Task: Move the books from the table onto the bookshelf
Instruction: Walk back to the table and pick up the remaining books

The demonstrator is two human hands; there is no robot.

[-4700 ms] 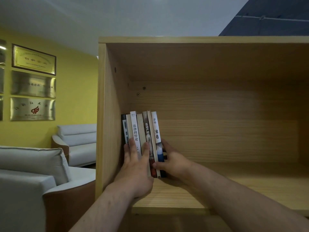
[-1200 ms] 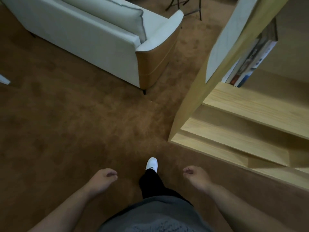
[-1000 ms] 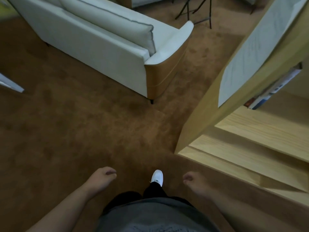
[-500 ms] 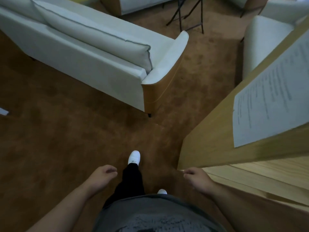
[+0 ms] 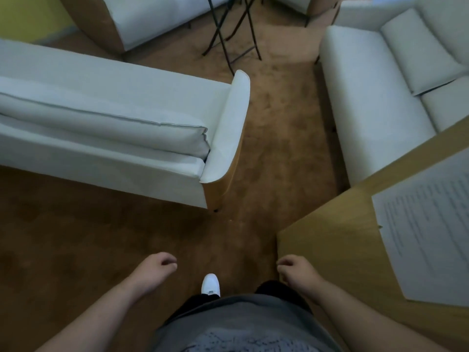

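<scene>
Both hands, left (image 5: 154, 271) and right (image 5: 298, 273), hang empty with fingers loosely curled as the person walks between sofa (image 5: 121, 133) and bookshelf (image 5: 330, 237), no books or table in view; a careless stride could clip the shelf corner.

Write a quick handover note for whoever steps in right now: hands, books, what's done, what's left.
Left hand: loosely curled, holding nothing.
Right hand: loosely curled, holding nothing, beside the corner of the wooden unit.
Books: none in view; the table is not in view either.
A printed sheet lies on top of the wooden unit.
Done: cannot tell from this view.
Left: probably find the table, check for remaining books and carry any to the shelf.
</scene>
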